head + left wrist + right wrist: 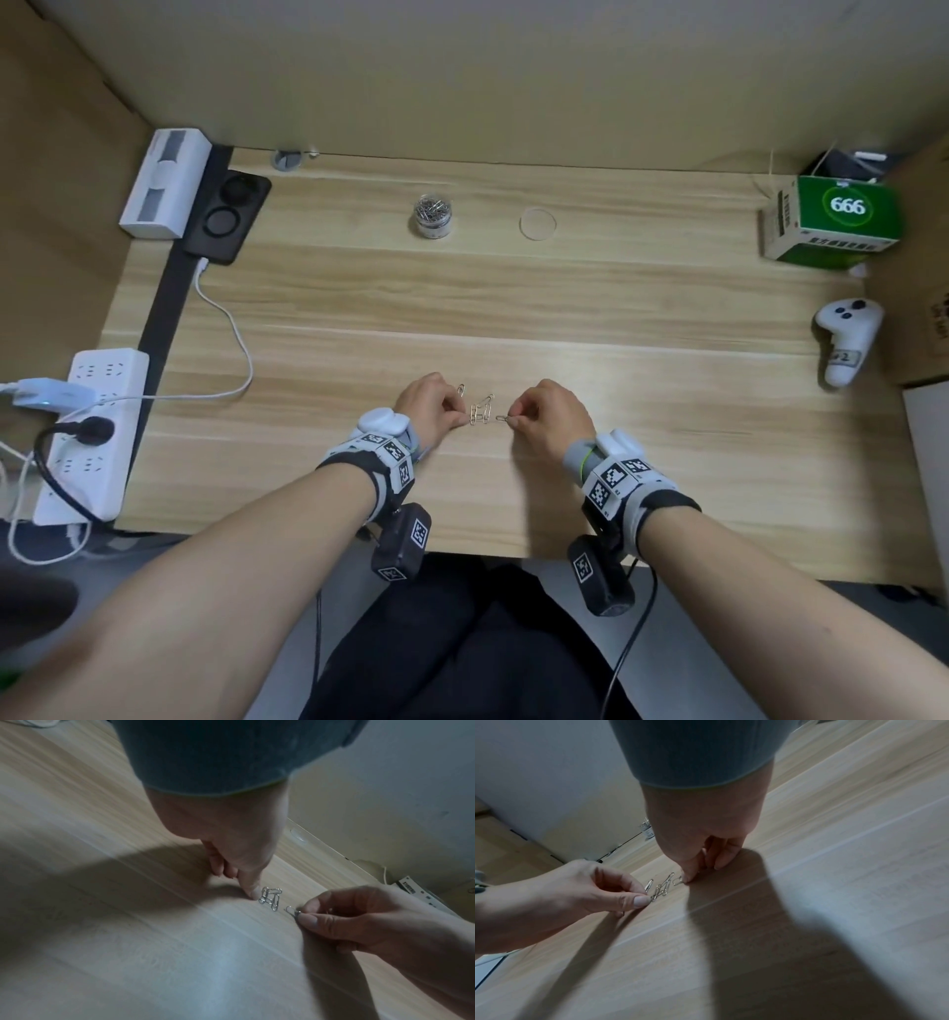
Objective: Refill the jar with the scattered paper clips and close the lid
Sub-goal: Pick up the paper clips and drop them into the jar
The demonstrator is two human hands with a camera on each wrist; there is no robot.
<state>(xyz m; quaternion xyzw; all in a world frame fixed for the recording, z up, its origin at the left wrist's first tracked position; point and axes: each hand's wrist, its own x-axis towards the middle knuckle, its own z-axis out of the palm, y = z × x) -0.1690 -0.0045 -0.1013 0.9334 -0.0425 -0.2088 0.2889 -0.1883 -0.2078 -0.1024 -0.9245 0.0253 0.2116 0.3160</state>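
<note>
A small clear jar (433, 216) holding paper clips stands open at the back of the wooden desk (616, 308). Its round clear lid (537, 223) lies flat to its right. Several loose paper clips (481, 408) lie near the front edge between my hands, and one more clip (461, 389) lies by my left knuckles. My left hand (464, 419) pinches a clip (653, 897) at the left end of the cluster with thumb and forefinger. My right hand (511, 420) pinches a single clip (291, 910) just right of the cluster, low on the desk.
A white power strip (87, 426) with plugs and a white cable (231, 329) sit at the left edge. A white box (164, 180) and a black tray (228, 216) are back left. A green box (842, 221) and a white controller (847, 339) sit at the right. Cardboard walls enclose the desk.
</note>
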